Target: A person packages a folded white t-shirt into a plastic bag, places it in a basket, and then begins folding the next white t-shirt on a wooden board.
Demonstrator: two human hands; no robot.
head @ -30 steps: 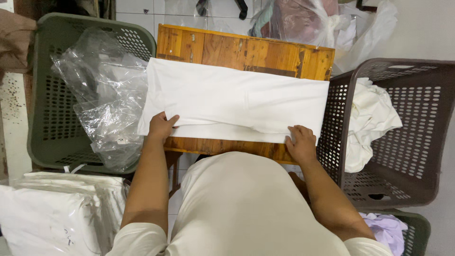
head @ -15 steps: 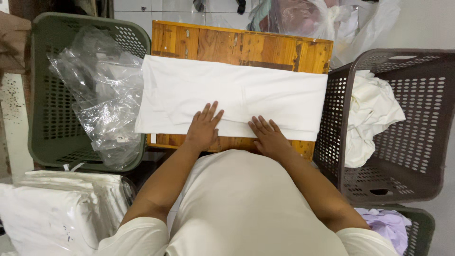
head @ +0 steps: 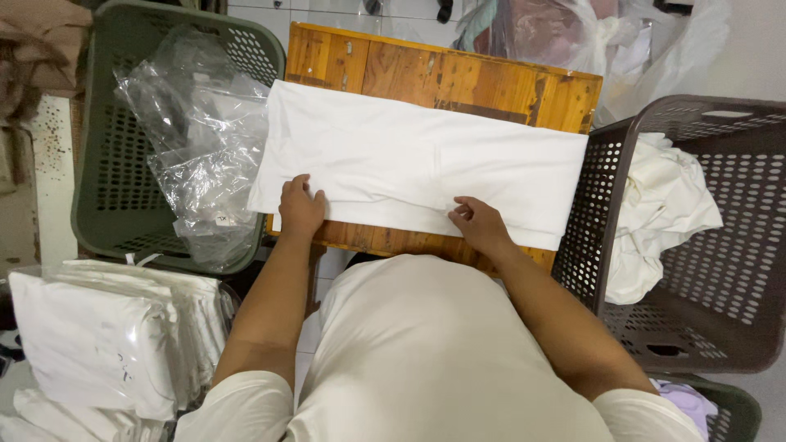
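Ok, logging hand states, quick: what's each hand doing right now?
Left hand: fingers curled, gripping the near edge of the white cloth.
Right hand: pinching the same near edge.

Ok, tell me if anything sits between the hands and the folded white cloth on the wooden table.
Nothing visible does. The left hand and the right hand both rest directly on the near edge of the folded white cloth, which lies flat on the wooden table with nothing on top of it.

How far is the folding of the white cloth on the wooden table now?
Done: the white cloth lies as a long band across the wooden table. In hand: left hand and right hand grip its near edge. Left: crumpled white cloths wait in the brown basket.
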